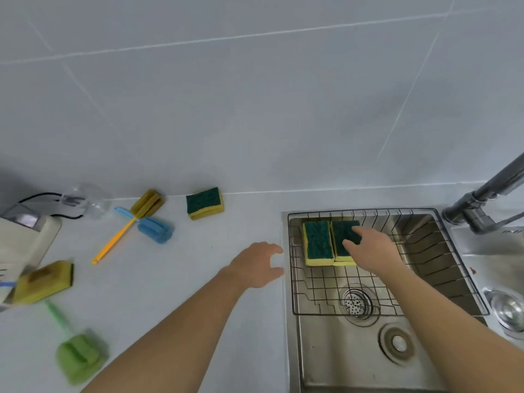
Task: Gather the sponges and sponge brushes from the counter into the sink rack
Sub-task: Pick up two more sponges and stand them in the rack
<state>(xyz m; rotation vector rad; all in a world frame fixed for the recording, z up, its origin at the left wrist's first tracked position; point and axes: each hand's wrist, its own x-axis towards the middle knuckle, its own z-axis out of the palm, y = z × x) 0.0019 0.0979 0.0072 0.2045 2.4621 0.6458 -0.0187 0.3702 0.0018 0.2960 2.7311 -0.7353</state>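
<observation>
A wire rack (465, 268) sits in the steel sink. Two green-and-yellow sponges lie side by side at its far left: one (317, 243) lies free, and my right hand (371, 248) rests on the other (343, 236), fingers curled over its edge. My left hand (258, 265) hovers over the counter just left of the sink rim, fingers apart and holding nothing. On the counter lie another green-and-yellow sponge (204, 203), a yellow sponge (45, 280), a blue sponge brush (154, 228), an orange-handled sponge brush (147, 204) and a green sponge brush (78, 355).
A chrome faucet (482, 197) rises at the sink's far right. A cream appliance (19, 245) with a black cable stands at the counter's left edge, beside a clear suction hook (82, 199). A steel bowl (507, 310) sits right of the sink. The tiled wall backs the counter.
</observation>
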